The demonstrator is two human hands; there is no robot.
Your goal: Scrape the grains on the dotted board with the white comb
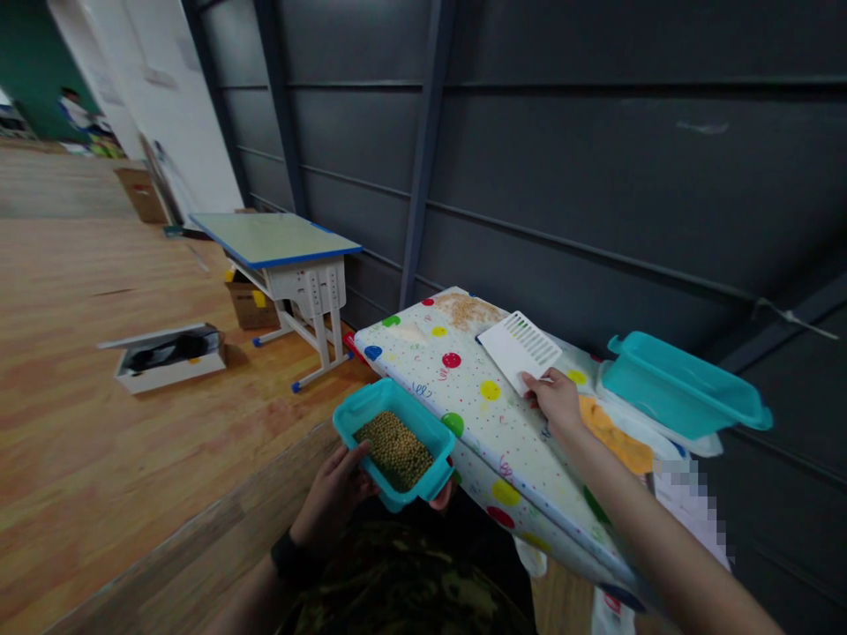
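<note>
My left hand [337, 489] grips a small teal plastic tub [423, 423] by its near-left side, with the thumb over the rim. Round yellowish beans [397, 448] cover its bottom. The tub is held in front of my body, beside the table's near edge. My right hand [552, 401] pinches the near end of a flat white plastic panel [513, 351] with a row of slots in its far part. It is over the table, and whether it touches the cloth I cannot tell. Beyond the panel, light-brown grains [467, 309] lie scattered at the table's far end.
A spotted plastic cloth covers the table [423, 362], which stands along a dark panelled wall [562, 168]. On its right are a larger teal tub [688, 379] and an orange cloth [612, 432]. A desk [278, 236] and an open white box [172, 362] stand leftward.
</note>
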